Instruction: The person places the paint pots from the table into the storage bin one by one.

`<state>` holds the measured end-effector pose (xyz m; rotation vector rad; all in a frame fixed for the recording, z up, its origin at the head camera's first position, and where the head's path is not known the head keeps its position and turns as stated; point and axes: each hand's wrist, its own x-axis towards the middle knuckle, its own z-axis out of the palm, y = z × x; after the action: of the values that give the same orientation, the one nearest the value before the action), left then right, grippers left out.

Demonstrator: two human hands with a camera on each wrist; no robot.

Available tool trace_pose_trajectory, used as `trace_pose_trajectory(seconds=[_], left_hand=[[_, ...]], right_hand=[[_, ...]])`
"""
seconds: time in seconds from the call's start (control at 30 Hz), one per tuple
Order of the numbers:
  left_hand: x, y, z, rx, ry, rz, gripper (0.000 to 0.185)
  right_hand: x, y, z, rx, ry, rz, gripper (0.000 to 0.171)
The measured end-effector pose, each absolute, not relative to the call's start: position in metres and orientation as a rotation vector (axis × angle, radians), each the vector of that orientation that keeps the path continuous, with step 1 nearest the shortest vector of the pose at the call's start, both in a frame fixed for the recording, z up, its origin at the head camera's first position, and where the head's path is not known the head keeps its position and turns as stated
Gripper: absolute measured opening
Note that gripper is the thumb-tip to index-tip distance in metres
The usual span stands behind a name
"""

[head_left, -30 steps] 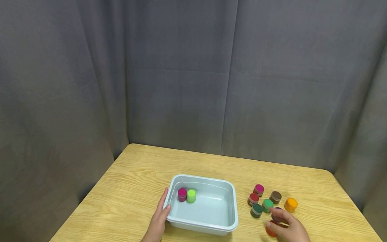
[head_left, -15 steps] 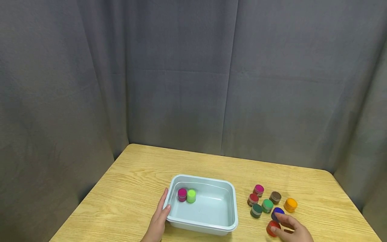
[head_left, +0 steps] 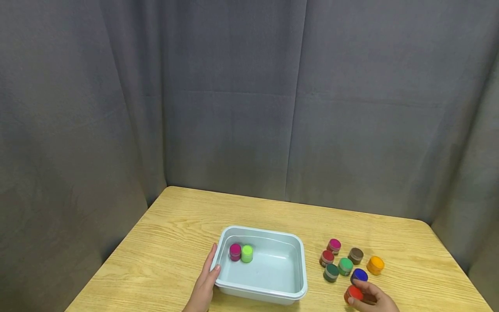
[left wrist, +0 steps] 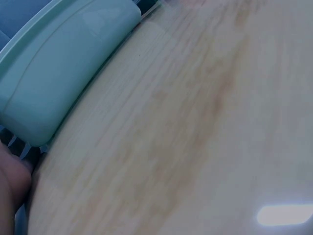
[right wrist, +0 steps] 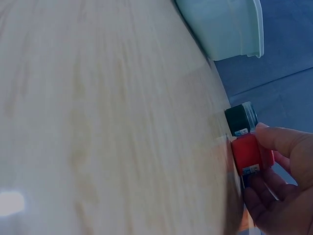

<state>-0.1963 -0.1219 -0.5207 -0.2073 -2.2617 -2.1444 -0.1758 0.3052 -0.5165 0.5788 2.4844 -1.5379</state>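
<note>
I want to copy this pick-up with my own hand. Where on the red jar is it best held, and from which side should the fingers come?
Probably round its side wall, coming from above and the near side. The red jar is a short upright cylinder, and the blue jar crowds its far side. The right hand already pinches the wall, thumb on one side, fingers opposite.

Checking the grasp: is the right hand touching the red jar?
Touching: the right wrist view shows the right hand with thumb and fingers pinching the red jar.
</note>
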Motion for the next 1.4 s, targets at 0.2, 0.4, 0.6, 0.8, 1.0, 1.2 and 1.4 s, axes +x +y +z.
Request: trace_pose_trajectory(seconds=[0.2,0.4,0.6,0.8,1.0,1.2,1.4], left_hand=[[-0.198,-0.123,-0.522,-0.221,-2.268,-2.143,0.058],[-0.197,-0.123,-0.523,-0.235,-2.263,-2.130,0.058],[-0.196,-0.123,-0.522,-0.235,-2.252,-2.122,0.058],[-0.196,-0.122,-0.522,-0.243,-2.246,-2.123,0.057],[-0.196,-0.122,-0.521,-0.227,-2.238,-2.149,0.058],[-0.195,-0.122,-0.520,-0.257,-2.234,-2.142,0.058],[-0.196,-0.122,-0.520,-0.272,-2.243,-2.115,0.059]], right_hand=[[-0.175,0.303,-0.514,0.550,2.512,-1.494,0.089],[-0.176,0.303,-0.510,0.537,2.520,-1.464,0.090],[-0.176,0.296,-0.494,0.483,2.611,-1.417,0.086],[-0.173,0.281,-0.471,0.411,2.739,-1.387,0.074],[-0.180,0.267,-0.451,0.292,2.782,-1.337,0.068],[-0.187,0.254,-0.435,0.218,2.784,-1.386,0.063],[-0.193,0.240,-0.422,0.179,2.769,-1.448,0.062]])
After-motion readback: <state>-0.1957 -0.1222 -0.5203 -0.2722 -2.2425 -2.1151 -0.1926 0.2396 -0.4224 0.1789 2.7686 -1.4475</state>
